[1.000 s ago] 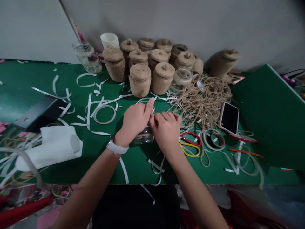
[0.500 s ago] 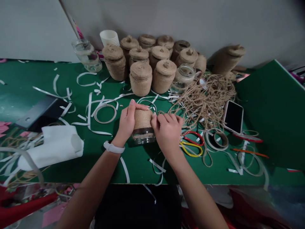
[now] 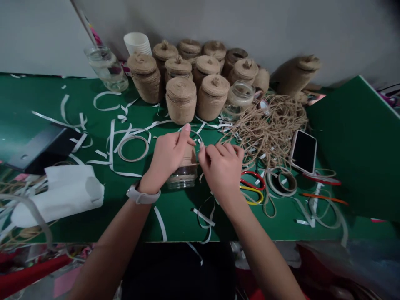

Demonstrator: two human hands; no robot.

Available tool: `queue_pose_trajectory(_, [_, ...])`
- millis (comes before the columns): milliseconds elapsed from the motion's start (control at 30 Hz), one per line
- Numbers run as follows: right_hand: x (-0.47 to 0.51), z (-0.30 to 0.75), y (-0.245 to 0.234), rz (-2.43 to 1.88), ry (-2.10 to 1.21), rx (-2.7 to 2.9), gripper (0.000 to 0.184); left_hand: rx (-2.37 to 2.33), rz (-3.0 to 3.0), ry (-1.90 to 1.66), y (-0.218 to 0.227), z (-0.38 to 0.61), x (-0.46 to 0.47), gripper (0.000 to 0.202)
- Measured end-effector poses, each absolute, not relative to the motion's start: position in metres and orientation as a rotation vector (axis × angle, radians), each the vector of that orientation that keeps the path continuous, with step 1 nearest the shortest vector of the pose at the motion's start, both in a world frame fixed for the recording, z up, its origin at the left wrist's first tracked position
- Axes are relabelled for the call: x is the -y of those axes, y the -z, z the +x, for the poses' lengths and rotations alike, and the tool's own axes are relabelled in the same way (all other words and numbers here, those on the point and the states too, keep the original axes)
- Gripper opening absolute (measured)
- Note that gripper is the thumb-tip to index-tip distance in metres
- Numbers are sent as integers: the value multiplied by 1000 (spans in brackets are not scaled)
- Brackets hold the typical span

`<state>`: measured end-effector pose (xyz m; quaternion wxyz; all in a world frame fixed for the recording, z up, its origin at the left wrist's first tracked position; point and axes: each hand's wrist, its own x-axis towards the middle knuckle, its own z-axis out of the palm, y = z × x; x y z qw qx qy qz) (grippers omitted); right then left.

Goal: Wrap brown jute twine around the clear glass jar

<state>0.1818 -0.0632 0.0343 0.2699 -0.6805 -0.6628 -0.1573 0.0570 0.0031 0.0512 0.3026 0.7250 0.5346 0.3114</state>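
Observation:
A glass jar lies in front of me on the green table, its bare glass base facing me. Brown jute twine is wound around its other part. My left hand is closed around the jar, its palm and fingers covering much of the winding. Just right of the jar, my right hand is closed in a pinch on the twine, with a short stretch running to the jar. The fingertips hide most of the held strand.
Several twine-covered jars stand at the back beside a bare glass jar. To the right are a twine heap, scissors, a tape roll and a phone. White strips litter the table.
My left hand has rolled further over the jar, hiding more of the winding. My right hand stays pinched and sits slightly further from the jar. The view has shifted a little.

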Motion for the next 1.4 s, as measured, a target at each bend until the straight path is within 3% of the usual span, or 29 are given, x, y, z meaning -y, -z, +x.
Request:
queue_pose_trajectory(467, [63,180,-13,-1846,487,1745,34,-1175,1393,-1268,-26,52,1,54])
queue_pose_trajectory(733, [66,169,-26,-1811,429,1862,30,-1384,2246,-864,-59,52,4,38])
queue_pose_trajectory(900, [62,166,-32,-1746,425,1861,31,-1502,2115,-629,-60,57,1,66])
queue_pose_trajectory(1400, [63,172,-15,-1789,489,1736,34,-1134,1320,-1346,-17,44,-4,55])
